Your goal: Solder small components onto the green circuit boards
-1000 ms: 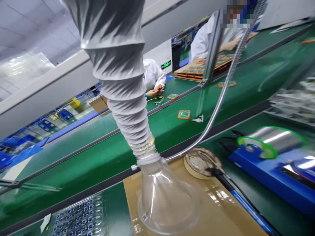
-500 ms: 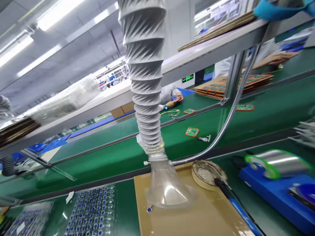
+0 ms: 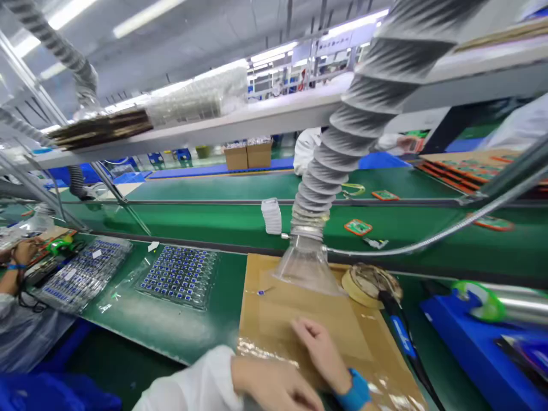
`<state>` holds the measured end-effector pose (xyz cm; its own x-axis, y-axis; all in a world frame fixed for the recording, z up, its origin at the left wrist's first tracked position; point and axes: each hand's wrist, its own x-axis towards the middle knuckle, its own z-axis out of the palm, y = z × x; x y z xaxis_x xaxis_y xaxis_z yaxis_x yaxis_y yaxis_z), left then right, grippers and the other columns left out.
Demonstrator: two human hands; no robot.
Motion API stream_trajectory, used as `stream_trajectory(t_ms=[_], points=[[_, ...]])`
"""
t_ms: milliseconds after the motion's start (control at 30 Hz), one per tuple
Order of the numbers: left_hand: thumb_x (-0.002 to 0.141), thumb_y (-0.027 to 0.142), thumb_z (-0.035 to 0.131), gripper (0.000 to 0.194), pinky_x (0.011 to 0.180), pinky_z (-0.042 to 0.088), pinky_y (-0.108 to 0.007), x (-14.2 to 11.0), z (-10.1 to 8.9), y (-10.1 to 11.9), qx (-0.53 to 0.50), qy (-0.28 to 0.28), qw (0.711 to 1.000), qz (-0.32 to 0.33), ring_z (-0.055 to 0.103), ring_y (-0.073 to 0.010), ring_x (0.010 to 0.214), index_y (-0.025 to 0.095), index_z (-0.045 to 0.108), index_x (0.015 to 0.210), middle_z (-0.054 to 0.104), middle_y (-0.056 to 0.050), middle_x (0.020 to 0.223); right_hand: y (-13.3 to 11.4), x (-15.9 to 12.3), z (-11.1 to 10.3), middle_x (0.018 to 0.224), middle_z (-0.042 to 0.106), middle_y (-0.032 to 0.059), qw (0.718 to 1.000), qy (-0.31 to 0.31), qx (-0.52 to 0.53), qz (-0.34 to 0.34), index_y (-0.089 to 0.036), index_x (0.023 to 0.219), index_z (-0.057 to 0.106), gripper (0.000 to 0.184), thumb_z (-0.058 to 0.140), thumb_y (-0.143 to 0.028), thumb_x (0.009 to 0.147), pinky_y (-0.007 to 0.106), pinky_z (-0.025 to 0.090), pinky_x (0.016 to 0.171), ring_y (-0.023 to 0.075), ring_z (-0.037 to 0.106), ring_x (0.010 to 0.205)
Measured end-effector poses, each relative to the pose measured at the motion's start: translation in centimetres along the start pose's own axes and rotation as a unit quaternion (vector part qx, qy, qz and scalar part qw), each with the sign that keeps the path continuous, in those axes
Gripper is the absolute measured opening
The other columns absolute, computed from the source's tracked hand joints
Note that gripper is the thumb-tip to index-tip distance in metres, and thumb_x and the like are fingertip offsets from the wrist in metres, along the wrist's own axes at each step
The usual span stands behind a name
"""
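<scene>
My right hand (image 3: 322, 349), with a blue wristband (image 3: 356, 390), is over the taped cardboard sheet (image 3: 278, 317). Its fingers stretch toward the far left and nothing shows in them. Lower down, my left hand (image 3: 278, 381) reaches in from a white sleeve (image 3: 194, 383); its fingertips are cut off by the bottom edge. A small blue part with a thin lead (image 3: 261, 293) lies on the cardboard, beyond my hands. Past them hangs a clear funnel hood (image 3: 306, 265) on a ribbed grey duct (image 3: 334, 148).
Right of the hood are a tape roll (image 3: 363, 285), a blue-handled soldering iron (image 3: 402, 331) and a blue solder-reel stand (image 3: 462, 337). Trays of blue parts (image 3: 182, 275) stand left. Green circuit boards (image 3: 358, 227) lie behind; a co-worker's hand (image 3: 25, 251) is far left.
The view has swung left and levelled, so the hood and cardboard sit differently in frame. Both my hands have come into view at the bottom.
</scene>
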<state>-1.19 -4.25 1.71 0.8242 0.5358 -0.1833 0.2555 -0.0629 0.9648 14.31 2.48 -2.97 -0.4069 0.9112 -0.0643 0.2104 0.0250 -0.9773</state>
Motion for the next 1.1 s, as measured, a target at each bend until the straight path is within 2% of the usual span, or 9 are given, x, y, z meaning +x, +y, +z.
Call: stream_trajectory(t_ms=[100,167,233,400,633,800,933,1033,1100], points=[[0.096,0.037,0.057,0.037,0.065,0.044,-0.030,-1.3,-4.5,-1.2,0.167,0.209,0.958,-0.100,0.055,-0.0161,0.062,0.018,0.061,0.064,0.058,-0.001,0.061,1.5,-2.0,-3.0,0.055,0.027,-0.0049,0.988,0.116,-0.091,-0.038,-0.024,0.056,0.030,0.063,0.046,-0.076,0.087,0.027,0.028,0.052,0.0120,0.031,0.053],[0.095,0.031,0.055,0.037,0.072,0.043,-0.033,-1.2,-7.5,-2.2,0.311,0.355,0.872,-0.134,0.056,-0.0188,0.070,0.018,0.058,0.060,0.058,-0.005,0.064,2.4,-3.0,-4.4,0.051,0.028,-0.0048,0.972,0.170,-0.146,-0.075,-0.023,0.053,0.033,0.060,0.049,-0.067,0.091,0.027,0.027,0.051,0.0117,0.032,0.050],[0.090,0.026,0.060,0.020,0.080,0.045,-0.035,-0.6,-10.0,-3.2,0.369,0.402,0.827,-0.136,0.059,-0.0217,0.083,0.018,0.064,0.072,0.065,-0.007,0.079,3.1,-3.3,-5.1,0.049,0.030,-0.0046,0.955,0.209,-0.185,-0.098,-0.023,0.052,0.035,0.057,0.052,-0.059,0.092,0.028,0.027,0.051,0.0116,0.032,0.048],[0.084,0.027,0.068,0.015,0.087,0.048,-0.038,1.5,-12.8,-4.8,0.371,0.408,0.820,-0.152,0.061,-0.0251,0.096,0.017,0.067,0.094,0.067,-0.009,0.098,3.6,-3.1,-5.0,0.049,0.035,-0.0039,0.954,0.217,-0.181,-0.097,-0.023,0.051,0.039,0.051,0.058,-0.050,0.090,0.029,0.028,0.054,0.0123,0.036,0.049],[0.078,0.021,0.072,0.007,0.086,0.046,-0.038,2.8,-13.1,-5.9,0.265,0.440,0.849,-0.123,0.061,-0.0239,0.089,0.019,0.068,0.074,0.068,-0.006,0.084,3.3,-2.9,-5.0,0.048,0.037,-0.0042,0.970,0.219,-0.090,-0.052,-0.022,0.049,0.041,0.053,0.067,-0.053,0.083,0.030,0.027,0.055,0.0118,0.037,0.050],[0.082,0.029,0.071,0.017,0.078,0.047,-0.033,1.9,-13.3,-6.6,0.164,0.471,0.860,-0.104,0.061,-0.0197,0.077,0.018,0.068,0.070,0.068,-0.004,0.076,3.0,-2.5,-5.3,0.050,0.032,-0.0061,0.955,0.289,0.065,-0.004,-0.024,0.054,0.034,0.059,0.063,-0.065,0.086,0.027,0.028,0.047,0.0105,0.032,0.048],[0.075,0.048,0.076,0.035,0.066,0.047,-0.027,1.9,-16.2,-6.4,-0.062,0.517,0.852,-0.065,0.058,-0.0141,0.064,0.017,0.060,0.068,0.065,-0.002,0.070,2.1,-0.8,-6.2,0.057,0.030,-0.0088,0.905,0.361,0.224,0.013,-0.025,0.067,0.034,0.051,0.054,-0.066,0.092,0.023,0.025,0.038,0.0085,0.027,0.043],[0.075,0.057,0.074,0.047,0.059,0.047,-0.025,4.0,-19.9,-5.2,-0.076,0.494,0.864,-0.060,0.056,-0.0118,0.058,0.018,0.052,0.064,0.063,-0.001,0.067,1.5,0.6,-7.1,0.071,0.048,-0.0070,0.815,0.437,0.381,0.002,-0.026,0.091,0.052,0.039,0.074,-0.057,0.082,0.019,0.034,0.042,0.0073,0.043,0.051],[0.079,0.055,0.074,0.046,0.057,0.048,-0.025,6.7,-22.4,-4.2,-0.062,0.469,0.879,-0.064,0.056,-0.0112,0.057,0.016,0.054,0.065,0.061,-0.001,0.065,1.6,1.2,-7.9,0.082,0.058,-0.0052,0.772,0.475,0.422,-0.009,-0.032,0.119,0.054,0.055,0.081,-0.052,0.077,0.019,0.042,0.048,0.0088,0.053,0.060]])
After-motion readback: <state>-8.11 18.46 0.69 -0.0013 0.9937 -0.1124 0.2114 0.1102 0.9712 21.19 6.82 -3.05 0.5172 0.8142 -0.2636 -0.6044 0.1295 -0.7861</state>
